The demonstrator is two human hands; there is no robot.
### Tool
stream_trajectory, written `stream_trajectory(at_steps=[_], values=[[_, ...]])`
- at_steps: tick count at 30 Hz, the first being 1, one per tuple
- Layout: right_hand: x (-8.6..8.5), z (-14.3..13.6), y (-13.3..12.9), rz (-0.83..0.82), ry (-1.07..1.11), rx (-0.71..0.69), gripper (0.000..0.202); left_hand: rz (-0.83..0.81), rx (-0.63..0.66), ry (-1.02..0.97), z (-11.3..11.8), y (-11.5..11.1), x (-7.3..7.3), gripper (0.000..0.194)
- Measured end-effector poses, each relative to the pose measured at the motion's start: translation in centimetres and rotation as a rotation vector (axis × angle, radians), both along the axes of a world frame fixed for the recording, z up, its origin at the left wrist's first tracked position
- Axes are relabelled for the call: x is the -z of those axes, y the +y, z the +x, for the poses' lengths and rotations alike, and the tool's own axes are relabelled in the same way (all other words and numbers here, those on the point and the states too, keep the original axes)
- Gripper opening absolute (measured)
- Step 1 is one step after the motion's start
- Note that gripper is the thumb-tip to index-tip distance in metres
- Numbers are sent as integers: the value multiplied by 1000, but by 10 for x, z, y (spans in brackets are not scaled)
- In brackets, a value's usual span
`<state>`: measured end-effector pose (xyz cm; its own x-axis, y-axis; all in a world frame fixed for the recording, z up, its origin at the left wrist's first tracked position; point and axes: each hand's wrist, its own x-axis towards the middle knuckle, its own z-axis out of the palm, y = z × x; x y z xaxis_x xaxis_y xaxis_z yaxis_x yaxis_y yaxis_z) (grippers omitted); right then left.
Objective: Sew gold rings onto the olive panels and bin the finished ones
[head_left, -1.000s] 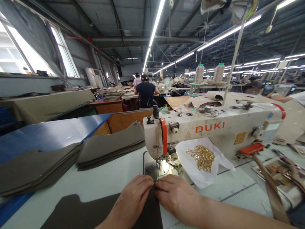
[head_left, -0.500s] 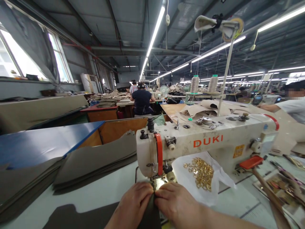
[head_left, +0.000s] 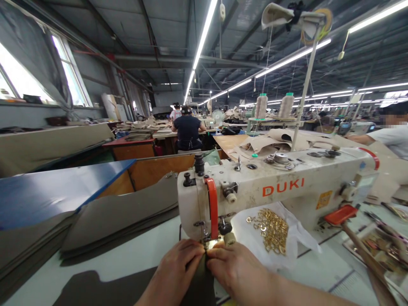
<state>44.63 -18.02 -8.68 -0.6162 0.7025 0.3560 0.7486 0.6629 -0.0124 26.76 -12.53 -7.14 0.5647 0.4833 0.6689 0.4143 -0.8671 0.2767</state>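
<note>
My left hand (head_left: pixel 177 272) and my right hand (head_left: pixel 234 270) meet just in front of the needle area of a white sewing machine (head_left: pixel 242 191) marked DUKI. Both are closed, fingertips pinching the edge of a dark grey-brown fabric piece (head_left: pixel 200 282) that runs down between them. Exactly what lies under the fingertips at the presser foot is hidden. A flat part of dark material also spreads on the table to the left of my left wrist. Right of the needle, gold metal rings (head_left: pixel 274 231) lie heaped on a white plastic sheet (head_left: pixel 247 227).
Stacked dark cut pieces (head_left: pixel 124 216) lie on the left of the pale table (head_left: pixel 140 250). At right are a red lever pad (head_left: pixel 341 215) and a tray of small parts (head_left: pixel 379 246). Thread cones (head_left: pixel 261 106) stand behind the machine. Co-workers sit ahead and at far right.
The view has shifted slightly. Both hands stay pinched at the needle area, with hardly any visible movement of the fabric.
</note>
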Motion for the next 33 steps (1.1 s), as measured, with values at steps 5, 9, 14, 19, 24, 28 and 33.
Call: stream_trajectory(at_steps=[5,9,14,19,24,28,33], values=[[0,-1,0,12,10,12,5,28,6,-17,0,0,0,23],[3,-1,0,19,9,3,1,35,0,-4,0,1,0,22],[6,-2,0,60,25,5,3,56,-11,14,-1,2,0,23],[-2,-1,-7,82,31,-1,7,82,-23,69,-2,0,0,26],[-10,3,-16,78,8,-85,13,171,-33,203,-10,-6,3,29],[-11,2,-15,87,-27,-97,16,225,-72,336,-17,-10,7,33],[-15,2,-15,84,-50,-119,17,297,-77,384,-17,-11,9,34]])
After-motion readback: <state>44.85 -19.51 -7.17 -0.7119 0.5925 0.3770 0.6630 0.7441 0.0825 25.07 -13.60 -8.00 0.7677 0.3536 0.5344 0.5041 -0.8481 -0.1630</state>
